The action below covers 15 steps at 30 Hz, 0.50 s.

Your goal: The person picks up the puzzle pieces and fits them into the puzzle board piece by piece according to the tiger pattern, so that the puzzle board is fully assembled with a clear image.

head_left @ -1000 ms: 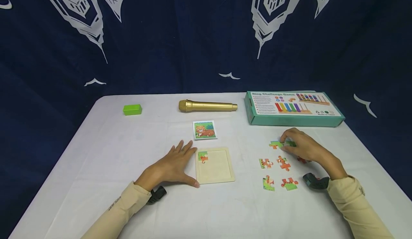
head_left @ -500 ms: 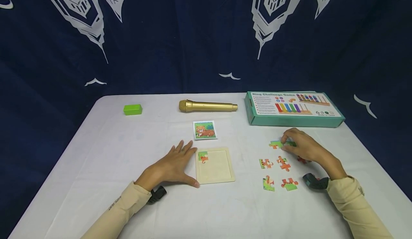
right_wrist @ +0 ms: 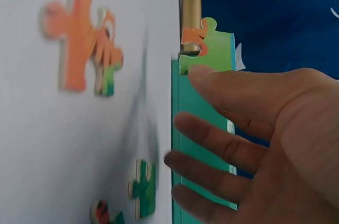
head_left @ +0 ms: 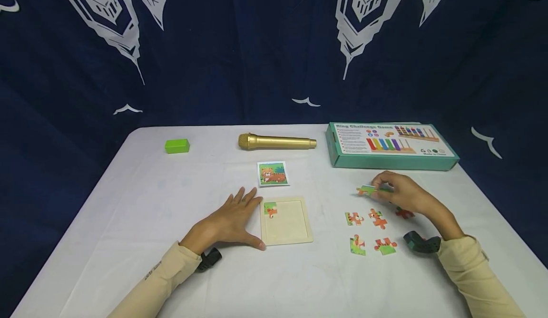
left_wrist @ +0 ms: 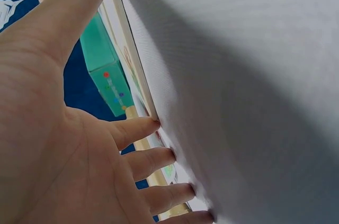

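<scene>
My left hand (head_left: pixel 229 220) rests on the table with its fingers spread, thumb and index fingertip at the left edge of a shallow wooden puzzle tray (head_left: pixel 291 227). One green-and-orange puzzle piece (head_left: pixel 270 208) lies in the tray's upper left corner. Over at the right, my right hand (head_left: pixel 400 193) pinches another green-and-orange puzzle piece (right_wrist: pixel 217 49) between thumb and forefinger, raised just off the cloth. Several loose pieces lie below and beside that hand, among them an orange piece (head_left: pixel 377 218) and a dark green piece (right_wrist: pixel 143 189). The left wrist view shows the spread fingers (left_wrist: pixel 140 131) against the tray side.
A picture card (head_left: pixel 273 173) with a tiger stands behind the tray. Farther back lie a gold microphone (head_left: pixel 277 141), a green block (head_left: pixel 177 146) at the left, and a teal game box (head_left: pixel 391 161) at the right, beyond the right hand.
The pinched puzzle piece has come up off the table and tilted in my right hand, which has shifted slightly. My left hand stays in place.
</scene>
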Tool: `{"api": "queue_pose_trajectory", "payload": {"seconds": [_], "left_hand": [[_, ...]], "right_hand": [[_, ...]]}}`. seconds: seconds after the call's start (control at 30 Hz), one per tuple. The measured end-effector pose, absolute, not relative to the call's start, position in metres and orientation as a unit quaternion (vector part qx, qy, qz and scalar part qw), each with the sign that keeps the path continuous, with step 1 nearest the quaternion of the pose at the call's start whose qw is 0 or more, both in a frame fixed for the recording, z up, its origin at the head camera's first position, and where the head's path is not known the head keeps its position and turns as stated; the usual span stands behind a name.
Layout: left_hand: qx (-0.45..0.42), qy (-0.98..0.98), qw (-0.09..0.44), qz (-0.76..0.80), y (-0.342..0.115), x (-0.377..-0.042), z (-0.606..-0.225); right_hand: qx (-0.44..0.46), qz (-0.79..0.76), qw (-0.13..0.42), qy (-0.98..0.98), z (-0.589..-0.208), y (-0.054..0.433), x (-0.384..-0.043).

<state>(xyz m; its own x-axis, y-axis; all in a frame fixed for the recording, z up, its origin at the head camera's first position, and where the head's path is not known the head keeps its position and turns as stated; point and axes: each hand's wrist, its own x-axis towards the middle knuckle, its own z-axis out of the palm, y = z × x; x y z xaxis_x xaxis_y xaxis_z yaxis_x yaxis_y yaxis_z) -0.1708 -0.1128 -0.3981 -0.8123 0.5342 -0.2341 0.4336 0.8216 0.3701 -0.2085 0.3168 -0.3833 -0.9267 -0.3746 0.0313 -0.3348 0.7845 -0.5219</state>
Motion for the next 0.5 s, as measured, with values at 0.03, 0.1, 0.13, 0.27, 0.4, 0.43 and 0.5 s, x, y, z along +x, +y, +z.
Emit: {"api": "queue_pose_trajectory", "payload": {"seconds": [0.03, 0.1, 0.13, 0.27, 0.4, 0.43, 0.5], "left_hand": [[0.258, 0.940, 0.166, 0.150, -0.113, -0.171, -0.398], [0.258, 0.940, 0.166, 0.149, -0.113, -0.171, -0.397], [0.257, 0.940, 0.167, 0.149, -0.113, -0.171, -0.397], [0.256, 0.940, 0.166, 0.151, -0.113, -0.171, -0.397], [0.255, 0.940, 0.166, 0.156, -0.112, -0.171, -0.397], [0.255, 0.940, 0.166, 0.157, -0.112, -0.171, -0.397], [0.256, 0.939, 0.166, 0.157, -0.113, -0.171, -0.398]], "right_hand": [[-0.192, -0.278, 0.040, 0.940, -0.382, 0.315, -0.208], [-0.198, -0.285, 0.043, 0.937, -0.379, 0.311, -0.208], [-0.201, -0.290, 0.044, 0.935, -0.378, 0.308, -0.208], [-0.209, -0.300, 0.042, 0.930, -0.374, 0.296, -0.209], [-0.217, -0.311, 0.038, 0.925, -0.372, 0.286, -0.211], [-0.217, -0.313, 0.037, 0.924, -0.372, 0.284, -0.211], [-0.218, -0.322, 0.036, 0.921, -0.372, 0.280, -0.212]]}}
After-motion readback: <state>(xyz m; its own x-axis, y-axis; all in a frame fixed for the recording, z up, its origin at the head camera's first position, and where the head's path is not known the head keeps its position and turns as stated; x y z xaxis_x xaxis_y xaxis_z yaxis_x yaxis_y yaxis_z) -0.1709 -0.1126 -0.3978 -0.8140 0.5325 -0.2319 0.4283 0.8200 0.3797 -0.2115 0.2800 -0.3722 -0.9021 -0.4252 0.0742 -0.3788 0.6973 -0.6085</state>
